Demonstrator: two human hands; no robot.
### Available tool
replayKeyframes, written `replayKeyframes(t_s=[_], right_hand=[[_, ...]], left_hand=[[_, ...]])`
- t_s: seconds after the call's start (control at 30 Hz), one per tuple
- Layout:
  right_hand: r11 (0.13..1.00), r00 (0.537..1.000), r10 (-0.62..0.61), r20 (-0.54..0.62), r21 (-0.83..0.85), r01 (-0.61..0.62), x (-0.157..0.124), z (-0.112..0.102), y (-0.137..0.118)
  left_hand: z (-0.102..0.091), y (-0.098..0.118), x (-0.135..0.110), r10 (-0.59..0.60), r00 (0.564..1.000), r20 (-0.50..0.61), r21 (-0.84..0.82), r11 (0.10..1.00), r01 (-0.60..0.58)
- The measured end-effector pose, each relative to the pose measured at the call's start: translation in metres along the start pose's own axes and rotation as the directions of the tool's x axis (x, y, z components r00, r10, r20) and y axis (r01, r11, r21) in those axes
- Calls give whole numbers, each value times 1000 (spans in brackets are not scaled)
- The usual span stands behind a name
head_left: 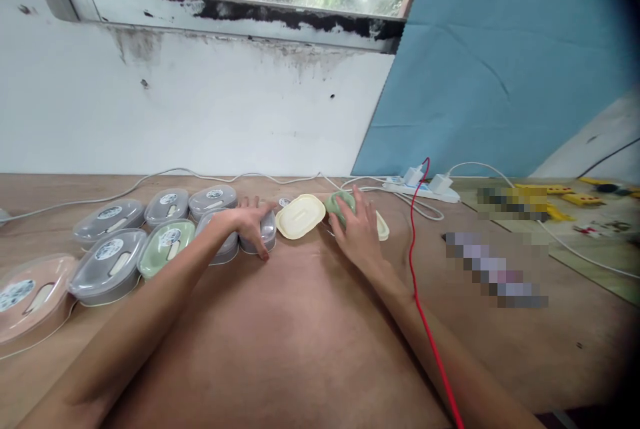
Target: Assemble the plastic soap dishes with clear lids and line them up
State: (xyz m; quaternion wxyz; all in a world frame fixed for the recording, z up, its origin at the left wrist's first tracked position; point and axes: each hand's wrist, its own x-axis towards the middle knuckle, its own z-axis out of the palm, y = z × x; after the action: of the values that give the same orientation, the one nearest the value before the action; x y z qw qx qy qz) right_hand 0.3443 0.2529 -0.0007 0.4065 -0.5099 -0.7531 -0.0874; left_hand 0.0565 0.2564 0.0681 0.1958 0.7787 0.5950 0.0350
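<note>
My left hand (250,221) spans a grey lunch box (269,229) with a clear lid, thumb at its front and fingers over its far side. Just right of it lies a cream oval lid (300,217), tilted slightly upward. My right hand (359,229) curves its fingers over a small green container (340,202), whose lower part is hidden. Behind that hand, a second cream piece (383,226) shows only its right end. Under my left wrist sits another grey lunch box (225,249), partly covered.
Several lidded boxes stand at left, including a pink one (35,296) and a green one (167,246). A white power strip (425,189) with plugs lies at the back. A red cable (417,296) crosses over my right forearm. Yellow items (550,196) lie far right.
</note>
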Motion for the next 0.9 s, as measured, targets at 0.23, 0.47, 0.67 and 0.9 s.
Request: replayKeyframes(t_s=[0.23,0.47,0.67,0.9], right_hand=[[850,975,160,152,481,-214,9,-16,-70],[101,698,-87,711,703,-704,54,1,-109],[1,710,-192,678,724,-690,64,18,-111],[290,623,-71,779,614,-734,77,10,-73]], left_hand=[[-15,-9,-17,225,974,-36,-136,964,-227],[-17,-3,-49,390,836,-386,-365,768,-527],[-22,-13,-47,424,795,-434,-449,663,-599],[-46,-39,-55,236,902,-360,-363,856,-369]])
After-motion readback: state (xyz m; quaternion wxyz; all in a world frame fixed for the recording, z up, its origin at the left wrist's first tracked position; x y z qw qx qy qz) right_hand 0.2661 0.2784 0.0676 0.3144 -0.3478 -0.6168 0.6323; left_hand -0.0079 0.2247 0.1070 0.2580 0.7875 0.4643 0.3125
